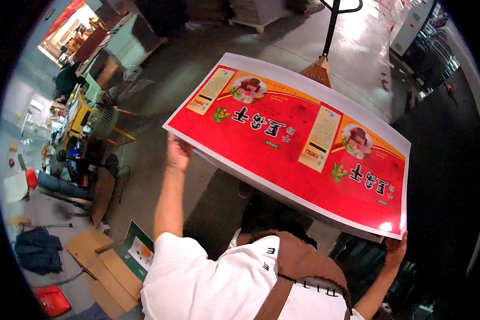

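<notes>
I see left hand [179,153] and right hand [396,246] clamped on red printed sheet [282,152], near corners — wide grip probably limits sag.

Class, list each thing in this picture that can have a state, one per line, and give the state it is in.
Printed sheet: held up by both hands, printed side up.
Left hand: gripping the near left corner, fingers partly hidden.
Right hand: holding the near right corner, fingers mostly hidden.
Pallet jack handle: raised.
Green poster: picture showing, partly hidden by the sleeve.
</notes>
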A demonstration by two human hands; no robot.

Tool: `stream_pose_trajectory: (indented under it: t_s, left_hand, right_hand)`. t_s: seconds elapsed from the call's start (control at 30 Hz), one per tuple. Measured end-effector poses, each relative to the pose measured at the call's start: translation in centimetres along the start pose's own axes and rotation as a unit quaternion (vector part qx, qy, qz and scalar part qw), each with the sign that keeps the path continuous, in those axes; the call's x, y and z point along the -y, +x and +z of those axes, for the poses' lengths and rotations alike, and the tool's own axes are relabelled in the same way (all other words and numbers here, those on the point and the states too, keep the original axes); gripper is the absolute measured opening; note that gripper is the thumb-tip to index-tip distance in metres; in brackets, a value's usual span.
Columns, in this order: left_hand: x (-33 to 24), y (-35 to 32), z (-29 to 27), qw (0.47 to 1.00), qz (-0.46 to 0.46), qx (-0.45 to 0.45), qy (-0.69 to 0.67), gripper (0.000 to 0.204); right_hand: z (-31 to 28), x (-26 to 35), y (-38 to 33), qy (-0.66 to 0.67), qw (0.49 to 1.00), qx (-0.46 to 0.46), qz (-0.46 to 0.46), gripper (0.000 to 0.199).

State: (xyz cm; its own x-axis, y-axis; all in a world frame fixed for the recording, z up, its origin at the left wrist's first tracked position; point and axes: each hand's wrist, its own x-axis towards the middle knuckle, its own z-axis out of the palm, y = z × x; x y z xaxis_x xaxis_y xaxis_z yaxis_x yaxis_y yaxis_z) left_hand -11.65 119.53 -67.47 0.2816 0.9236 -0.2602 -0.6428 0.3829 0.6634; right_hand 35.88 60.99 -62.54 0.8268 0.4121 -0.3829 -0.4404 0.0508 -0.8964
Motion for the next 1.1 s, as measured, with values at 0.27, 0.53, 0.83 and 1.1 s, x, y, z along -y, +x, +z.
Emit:
stream_pose_trajectory:
  t_s: [0.27, 0.53, 0.83, 1.1]
  left_hand:
    - [-12.7, 9.1, -0.8, 0.894, -0.261, 0.122, 0.343, 0.047]
    - [-14.1, 11.5, 4.4, 0.770, -0.358, 0.176, 0.498, 0.047]
    - [-7.0, 13.7, 14.7, 0.902, -0.226, 0.214, 0.300, 0.039]
    - [0.6, 16.9, 21.4, 0.833, -0.315, 0.188, 0.414, 0.032]
  right_hand:
    - [4.9, 2.6, 1.0, -0.162, 0.978, -0.122, 0.044, 0.052]
    - [8.4, 7.7, 2.0, -0.251, 0.958, -0.127, 0.050, 0.051]
    - [16.1, 11.5, 12.4, -0.256, 0.962, -0.040, 0.085, 0.040]
    - [21.6, 8.2, 15.9, -0.353, 0.926, -0.078, 0.111, 0.041]
